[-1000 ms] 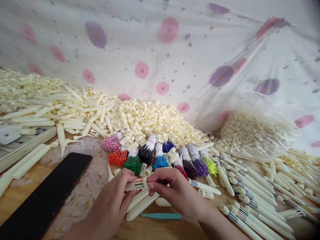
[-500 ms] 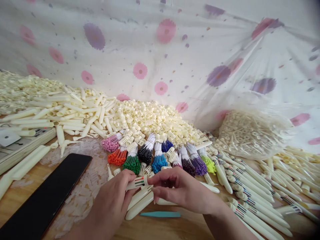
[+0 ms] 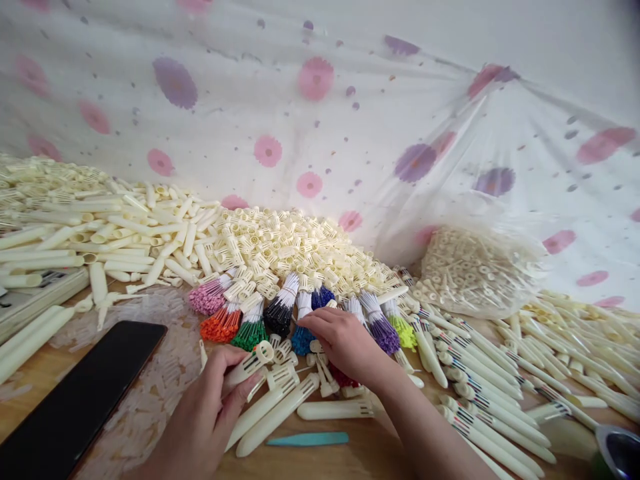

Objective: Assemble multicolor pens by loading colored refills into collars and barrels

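My left hand is closed round a cream pen barrel, its slotted open end facing up and right, with a little red and green showing at the rim. My right hand reaches over the bundles of pen refills, its fingertips at the white tubes of the light-blue bundle. Its fingers lie close together, thumb hidden; what they pinch, if anything, does not show. Around it stand black, green, orange, pink, purple and yellow-green bundles. Slotted barrels lie below.
A heap of slotted cream parts rises behind the bundles. Cream barrels pile up left. A black phone lies left among clear plastic pieces; blue tweezers lie in front. Filled pens and a bag of parts are right.
My right hand has left the barrel's slotted end and moved up to the light-blue bundle. My left hand still holds the barrel, its open end now tilted up. The view has shifted slightly right.
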`<action>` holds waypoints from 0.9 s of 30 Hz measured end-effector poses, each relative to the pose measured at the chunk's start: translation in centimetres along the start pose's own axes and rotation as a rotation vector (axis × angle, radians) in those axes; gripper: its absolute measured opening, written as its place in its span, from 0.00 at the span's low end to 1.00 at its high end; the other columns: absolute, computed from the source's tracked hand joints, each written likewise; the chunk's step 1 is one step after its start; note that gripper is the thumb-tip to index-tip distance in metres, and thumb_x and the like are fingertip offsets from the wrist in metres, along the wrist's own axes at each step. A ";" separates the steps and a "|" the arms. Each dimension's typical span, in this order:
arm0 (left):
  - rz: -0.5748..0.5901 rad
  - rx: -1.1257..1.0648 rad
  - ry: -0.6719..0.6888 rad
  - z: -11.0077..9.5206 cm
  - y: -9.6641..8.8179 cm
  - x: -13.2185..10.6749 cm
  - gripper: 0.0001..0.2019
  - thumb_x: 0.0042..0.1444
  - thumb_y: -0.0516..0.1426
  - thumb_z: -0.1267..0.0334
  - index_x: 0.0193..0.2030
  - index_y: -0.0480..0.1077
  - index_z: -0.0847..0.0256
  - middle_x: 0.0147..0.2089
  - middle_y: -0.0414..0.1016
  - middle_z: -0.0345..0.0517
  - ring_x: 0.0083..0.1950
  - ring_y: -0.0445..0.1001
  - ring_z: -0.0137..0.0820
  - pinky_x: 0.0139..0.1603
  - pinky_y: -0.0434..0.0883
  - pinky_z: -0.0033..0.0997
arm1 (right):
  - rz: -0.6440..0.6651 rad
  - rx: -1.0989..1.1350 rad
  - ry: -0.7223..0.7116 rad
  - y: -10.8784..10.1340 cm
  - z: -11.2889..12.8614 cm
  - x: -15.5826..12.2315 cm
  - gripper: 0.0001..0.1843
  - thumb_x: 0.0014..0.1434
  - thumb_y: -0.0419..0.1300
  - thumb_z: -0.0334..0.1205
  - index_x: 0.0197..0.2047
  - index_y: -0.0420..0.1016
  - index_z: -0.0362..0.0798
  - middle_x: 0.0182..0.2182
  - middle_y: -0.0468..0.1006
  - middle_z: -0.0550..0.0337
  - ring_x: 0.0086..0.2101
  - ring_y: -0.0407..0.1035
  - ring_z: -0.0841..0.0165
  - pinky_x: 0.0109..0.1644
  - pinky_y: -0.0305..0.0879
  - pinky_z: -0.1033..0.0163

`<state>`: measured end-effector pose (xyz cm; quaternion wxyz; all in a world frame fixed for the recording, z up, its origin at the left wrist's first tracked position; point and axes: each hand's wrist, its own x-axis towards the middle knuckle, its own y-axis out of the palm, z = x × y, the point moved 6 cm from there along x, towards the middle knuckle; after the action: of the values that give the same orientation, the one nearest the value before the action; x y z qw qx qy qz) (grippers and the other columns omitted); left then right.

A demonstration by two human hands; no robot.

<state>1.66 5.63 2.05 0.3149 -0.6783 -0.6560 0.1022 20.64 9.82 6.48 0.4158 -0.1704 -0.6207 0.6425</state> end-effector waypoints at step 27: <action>0.299 -1.046 -0.828 -3.9 5.2 3.3 0.07 0.61 0.54 0.68 0.31 0.68 0.64 0.33 0.80 0.53 0.29 0.81 0.32 0.20 0.69 0.22 | -0.153 0.103 0.003 0.5 -0.8 -0.8 0.12 0.61 0.52 0.29 0.45 0.74 0.46 0.35 0.81 0.55 0.34 0.75 0.68 0.39 0.67 0.67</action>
<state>8.48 7.98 3.11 -0.3488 -0.7295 -0.5848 0.0651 21.52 9.80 5.68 0.4731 -0.1017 -0.5972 0.6397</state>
